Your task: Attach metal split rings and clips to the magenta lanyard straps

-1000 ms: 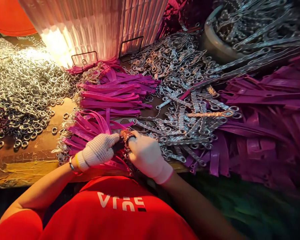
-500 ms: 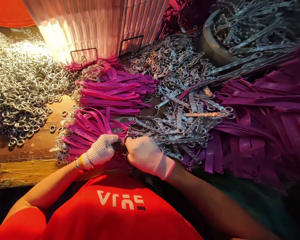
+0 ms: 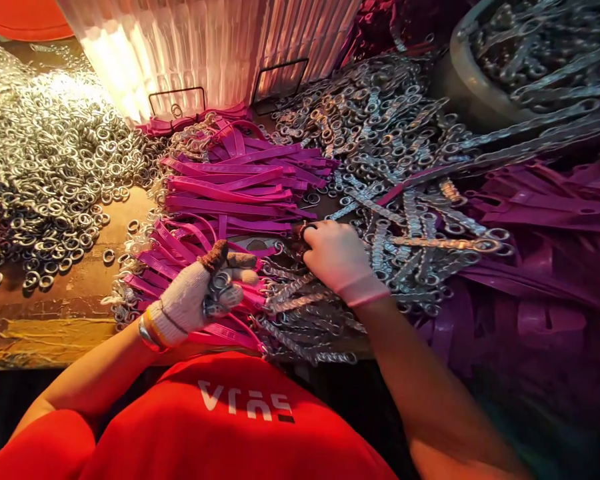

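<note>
My left hand point(image 3: 195, 293), in a white glove with dark-stained fingertips, is turned palm up. Several metal rings point(image 3: 223, 285) lie in its half-curled fingers, above a row of pink straps point(image 3: 220, 193) that have pale rings at their left ends. Gloved as well, my right hand point(image 3: 337, 257) is closed by the right ends of those straps. Its fingertips are partly hidden, and I cannot make out what they hold. Below and right of it lie twisted silvery strips with looped ends point(image 3: 305, 327).
A large heap of metal rings point(image 3: 45, 173) covers the left of the table point(image 3: 125, 227). Ribbed translucent panels point(image 3: 180, 47) stand at the back. On the right are a bucket point(image 3: 475, 80) of twisted strips and a pile of purple straps point(image 3: 545, 267).
My hands have come apart. The right has moved away and to the right, over the strips; the left has turned up and loosened, showing rings in it. The view has shifted slightly.
</note>
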Motion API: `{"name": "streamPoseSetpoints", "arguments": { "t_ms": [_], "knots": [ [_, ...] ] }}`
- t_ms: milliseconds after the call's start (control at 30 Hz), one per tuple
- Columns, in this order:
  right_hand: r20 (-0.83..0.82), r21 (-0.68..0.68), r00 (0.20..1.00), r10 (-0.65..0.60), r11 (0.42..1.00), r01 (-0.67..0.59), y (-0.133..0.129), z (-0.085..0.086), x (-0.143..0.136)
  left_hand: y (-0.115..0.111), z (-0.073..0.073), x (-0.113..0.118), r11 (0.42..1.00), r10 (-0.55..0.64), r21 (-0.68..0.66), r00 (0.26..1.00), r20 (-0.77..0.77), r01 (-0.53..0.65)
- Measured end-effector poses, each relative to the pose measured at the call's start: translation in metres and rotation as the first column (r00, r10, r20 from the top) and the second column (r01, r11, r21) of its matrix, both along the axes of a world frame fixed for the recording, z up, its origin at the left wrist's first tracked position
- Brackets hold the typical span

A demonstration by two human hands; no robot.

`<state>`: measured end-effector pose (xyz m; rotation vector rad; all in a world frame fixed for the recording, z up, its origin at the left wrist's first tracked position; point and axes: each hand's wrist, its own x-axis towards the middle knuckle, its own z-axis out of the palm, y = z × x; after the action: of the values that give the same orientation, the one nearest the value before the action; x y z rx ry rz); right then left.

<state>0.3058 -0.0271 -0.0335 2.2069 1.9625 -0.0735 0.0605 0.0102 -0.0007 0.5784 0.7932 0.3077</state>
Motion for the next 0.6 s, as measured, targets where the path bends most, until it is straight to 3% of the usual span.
{"name": "streamPoseSetpoints", "arguments": {
  "t_ms": [100, 233, 300, 400, 500, 600],
  "knots": [
    [0.007, -0.009, 1.0, 0.026, 1.0, -0.026, 0.011, -0.024, 0.01, 0.005, -0.002, 0.006, 0.976, -0.009, -0.217, 0.999, 0.042, 0.018],
    [-0.136, 0.168, 0.991, -0.019, 0.985, 0.042, -0.003, -0.026, 0.011, 0.006, -0.004, 0.005, 0.969, -0.051, -0.24, 0.996, 0.075, 0.068],
    [-0.309, 0.268, 0.951, 0.032, 0.962, 0.055, -0.016, -0.016, 0.004, 0.005, -0.006, 0.005, 0.98, -0.054, -0.188, 0.996, 0.068, 0.066],
    [-0.49, 0.379, 0.845, 0.214, 0.925, -0.014, -0.034, 0.002, -0.018, 0.001, -0.012, 0.006, 0.999, -0.05, -0.016, 0.998, 0.029, 0.051],
    [-0.44, 0.442, 0.842, 0.314, 0.891, -0.102, -0.047, 0.013, -0.043, -0.003, -0.014, 0.008, 0.993, -0.036, 0.117, 0.999, 0.024, 0.033],
    [-0.409, 0.441, 0.865, 0.29, 0.893, -0.091, -0.056, 0.013, -0.061, -0.011, -0.014, 0.01, 0.978, 0.02, 0.206, 0.998, 0.059, -0.032]
  ]
}}
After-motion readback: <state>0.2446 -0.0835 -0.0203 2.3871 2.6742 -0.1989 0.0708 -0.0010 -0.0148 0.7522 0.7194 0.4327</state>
